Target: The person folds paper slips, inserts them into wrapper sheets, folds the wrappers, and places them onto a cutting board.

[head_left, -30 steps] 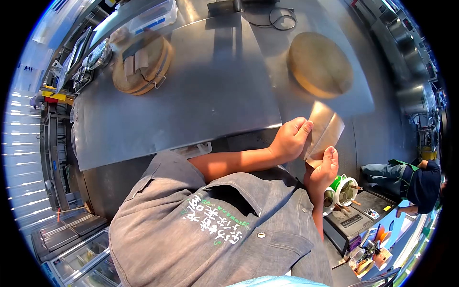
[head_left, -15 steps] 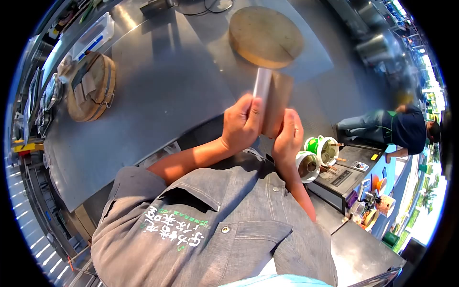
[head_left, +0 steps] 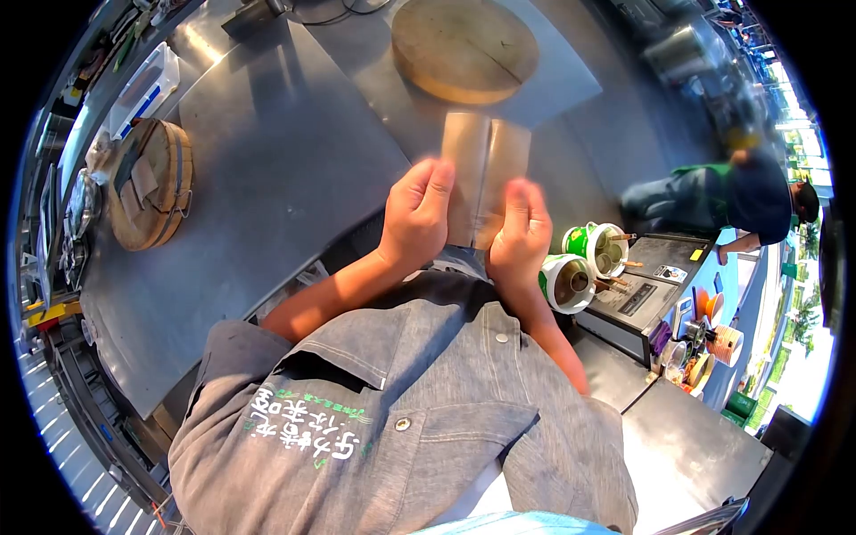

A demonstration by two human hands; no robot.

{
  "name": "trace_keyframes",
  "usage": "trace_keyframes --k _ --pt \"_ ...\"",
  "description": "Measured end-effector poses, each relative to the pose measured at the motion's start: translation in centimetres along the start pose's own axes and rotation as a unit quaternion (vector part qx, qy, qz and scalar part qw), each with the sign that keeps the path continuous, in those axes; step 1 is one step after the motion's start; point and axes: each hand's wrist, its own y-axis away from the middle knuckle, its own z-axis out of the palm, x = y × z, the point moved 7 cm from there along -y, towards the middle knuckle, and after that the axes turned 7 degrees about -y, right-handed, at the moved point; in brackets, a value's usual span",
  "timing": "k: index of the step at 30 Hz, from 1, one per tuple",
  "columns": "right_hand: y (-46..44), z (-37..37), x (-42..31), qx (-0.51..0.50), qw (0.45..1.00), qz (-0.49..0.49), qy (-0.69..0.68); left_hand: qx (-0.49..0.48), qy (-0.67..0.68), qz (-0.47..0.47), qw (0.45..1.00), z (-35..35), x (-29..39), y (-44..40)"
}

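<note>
My left hand (head_left: 417, 212) is closed on the left side of two flat, brownish rectangular panels (head_left: 464, 174), its thumb upright along the edge. My right hand (head_left: 521, 227) grips their lower right side, fingers curled. The panels stand side by side in front of my chest, with a bright line running down between them. Motion blur and glare hide whether they are joined like a folder or are two separate pieces. Just beyond their top edge, a thick round wooden chopping block (head_left: 465, 49) lies on the steel worktop (head_left: 259, 169).
A second round block (head_left: 152, 187), metal-banded, carries flat rectangular pieces at the left. Behind it stands a clear plastic bin (head_left: 143, 94). Two white-and-green buckets (head_left: 596, 248) with handles sticking out are at my right. Another person (head_left: 749, 201) leans on a counter further right.
The panels have turned and spread, so both faces now show more broadly. My hands sit slightly further left in view. The whole view has shifted a little.
</note>
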Motion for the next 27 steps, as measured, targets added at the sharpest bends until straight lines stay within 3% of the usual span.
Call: trace_keyframes --k 5,20,22,27 --pt "0.2 -0.4 0.0 0.025 0.998 0.026 -0.055 -0.005 0.092 -0.068 0.993 0.1 -1.2 0.2" --pt "1.2 -2.6 -1.8 0.032 0.998 0.042 -0.017 -0.052 0.086 -0.063 0.993 0.1 0.3 0.2" --pt "1.0 -2.3 -3.1 0.031 0.999 -0.007 -0.002 -0.052 0.076 -0.058 0.994 0.1 0.5 0.3" --pt "1.1 -2.8 -3.3 0.016 0.999 -0.008 -0.028 -0.062 0.071 -0.063 0.994 -0.1 0.8 0.5"
